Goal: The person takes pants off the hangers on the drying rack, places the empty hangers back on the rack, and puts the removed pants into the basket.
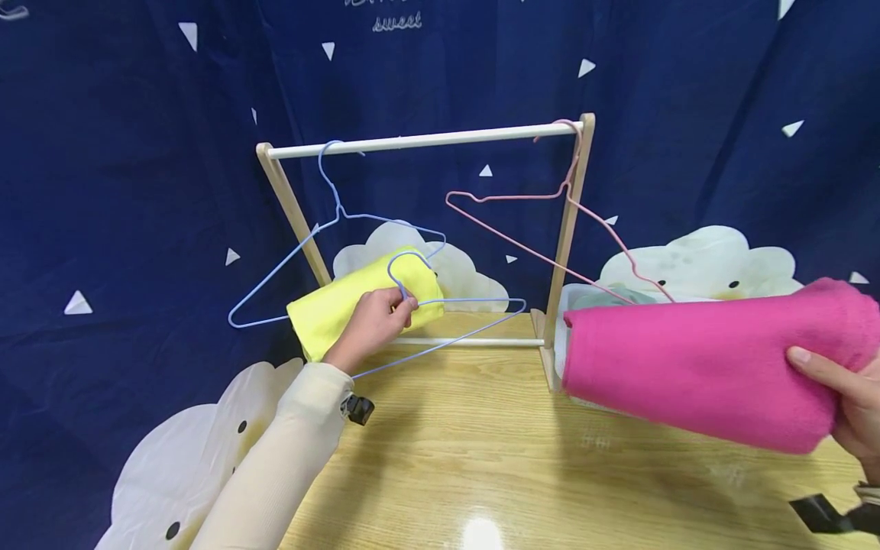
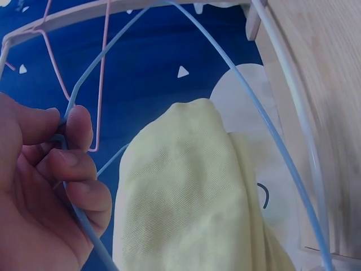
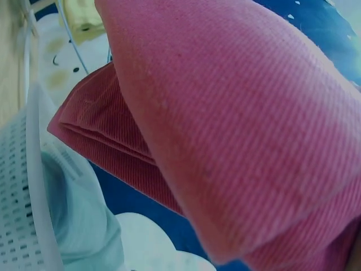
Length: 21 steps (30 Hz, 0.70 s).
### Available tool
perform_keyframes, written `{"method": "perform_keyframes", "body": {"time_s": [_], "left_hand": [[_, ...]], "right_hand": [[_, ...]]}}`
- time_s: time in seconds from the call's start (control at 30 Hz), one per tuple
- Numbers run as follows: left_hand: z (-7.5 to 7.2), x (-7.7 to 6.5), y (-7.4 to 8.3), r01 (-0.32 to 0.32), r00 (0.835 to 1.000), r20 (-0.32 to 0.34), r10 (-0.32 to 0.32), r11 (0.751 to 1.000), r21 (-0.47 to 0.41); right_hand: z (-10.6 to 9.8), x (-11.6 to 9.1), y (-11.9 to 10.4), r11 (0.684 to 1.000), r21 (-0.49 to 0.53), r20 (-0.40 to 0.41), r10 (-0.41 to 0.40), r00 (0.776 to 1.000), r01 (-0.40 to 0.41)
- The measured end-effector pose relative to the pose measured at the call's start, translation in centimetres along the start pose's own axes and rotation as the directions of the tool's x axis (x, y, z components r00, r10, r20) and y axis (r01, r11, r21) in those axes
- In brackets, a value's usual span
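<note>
My left hand [image 1: 374, 321] pinches a blue hanger [image 1: 474, 300] near the base of its hook, below the rack's top bar. Just behind that hand, a folded yellow cloth [image 1: 330, 305] drapes over another blue hanger [image 1: 264, 286], which hooks on the bar. In the left wrist view, thumb and fingers close on the thin hanger [image 2: 84, 226] beside the yellow cloth [image 2: 180, 180]. At the right, my right hand [image 1: 855, 401] grips a folded pink cloth [image 1: 694, 367], thumb on its near face. The pink cloth [image 3: 237, 124] hides that hand's fingers in the right wrist view.
A wooden rack with a white top bar [image 1: 440, 139] stands on the wooden table [image 1: 440, 451]. A pink hanger [image 1: 516, 197] hangs at its right end. Behind the pink cloth is a white basket [image 3: 14, 192] with grey-green fabric [image 3: 84, 209]. A dark blue curtain [image 1: 137, 137] forms the backdrop.
</note>
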State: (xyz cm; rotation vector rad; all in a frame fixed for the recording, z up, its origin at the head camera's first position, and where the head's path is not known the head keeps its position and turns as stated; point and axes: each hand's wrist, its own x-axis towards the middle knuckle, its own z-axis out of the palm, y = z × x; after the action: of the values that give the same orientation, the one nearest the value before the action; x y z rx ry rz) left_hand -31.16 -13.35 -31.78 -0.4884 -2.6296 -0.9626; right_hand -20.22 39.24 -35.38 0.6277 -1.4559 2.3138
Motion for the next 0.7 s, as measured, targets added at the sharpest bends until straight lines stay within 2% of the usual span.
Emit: {"method": "perform_keyframes", "body": {"time_s": [0.17,0.4,0.7], "left_hand": [[0.2,0.0,-0.1,-0.012,1.000,-0.003,0.012,1.000,0.002],[0.3,0.0,-0.2,-0.018,1.000,-0.016,0.018,1.000,0.006],[0.4,0.1,-0.2,-0.034,0.999,-0.010,0.035,0.999,0.010]], "right_hand": [[-1.0,-0.1,0.0,1.000,-0.003,-0.048,-0.017,0.999,0.016],[-2.1,-0.1,-0.4,0.995,-0.071,-0.052,0.068,0.996,-0.072],[-3.5,-0.2,-0.1,0.990,-0.052,-0.046,0.131,0.990,-0.133]]}}
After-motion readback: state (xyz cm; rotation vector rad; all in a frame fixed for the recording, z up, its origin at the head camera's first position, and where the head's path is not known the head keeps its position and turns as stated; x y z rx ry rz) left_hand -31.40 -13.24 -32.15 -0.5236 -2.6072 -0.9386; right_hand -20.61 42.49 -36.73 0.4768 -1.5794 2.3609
